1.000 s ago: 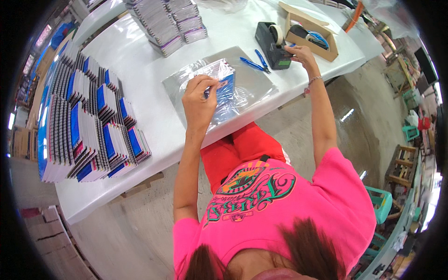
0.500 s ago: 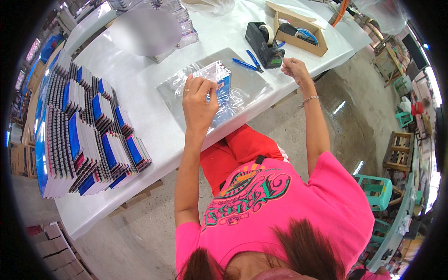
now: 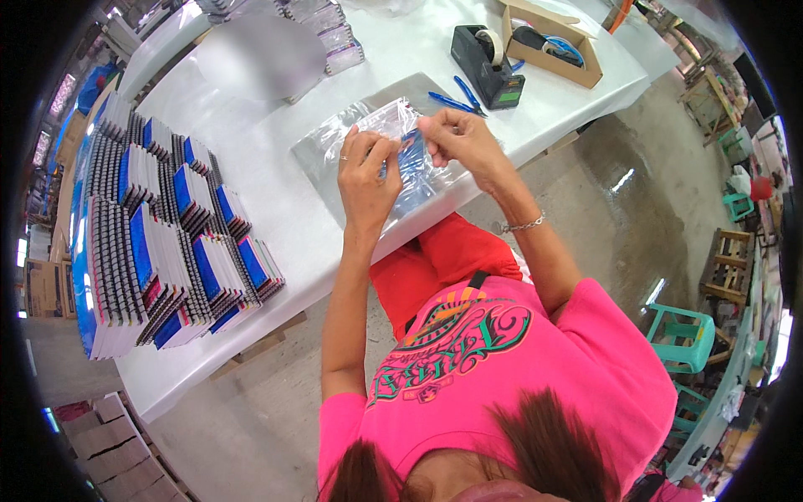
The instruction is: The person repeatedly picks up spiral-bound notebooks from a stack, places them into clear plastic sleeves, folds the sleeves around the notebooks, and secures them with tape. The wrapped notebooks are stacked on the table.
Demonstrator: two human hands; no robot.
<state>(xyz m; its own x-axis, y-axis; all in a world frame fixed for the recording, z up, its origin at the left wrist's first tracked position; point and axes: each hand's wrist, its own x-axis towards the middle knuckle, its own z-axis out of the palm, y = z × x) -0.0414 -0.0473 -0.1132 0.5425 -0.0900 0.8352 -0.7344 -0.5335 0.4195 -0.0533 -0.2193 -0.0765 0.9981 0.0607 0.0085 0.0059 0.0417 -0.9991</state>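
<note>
A blue-and-white notebook (image 3: 409,152) in a clear plastic wrapper (image 3: 347,117) lies near the table's front edge, partly hidden by my hands. Over its left side my left hand (image 3: 368,171) is closed, with thumb and fingertips pinching the wrapper. My right hand (image 3: 462,144) is just above the notebook's right side, close to the left fingertips. Its thumb and fingers are pinched on what looks like a short piece of tape, barely visible. Beyond the right hand, blue-handled cutting pliers (image 3: 456,102) lie beside a black tape dispenser (image 3: 489,71).
Spiral-bound notebooks (image 3: 180,226) stand in rows at the left. More wrapped notebooks (image 3: 339,42) are stacked at the back. An opened cardboard box (image 3: 577,67) holds a blue cable at the far right. A green stool (image 3: 682,339) stands on the floor to the right.
My right hand has moved left from the tape dispenser to the wrapped notebook, beside my left hand. The left hand keeps its pinch at the wrapper. The view has shifted slightly.
</note>
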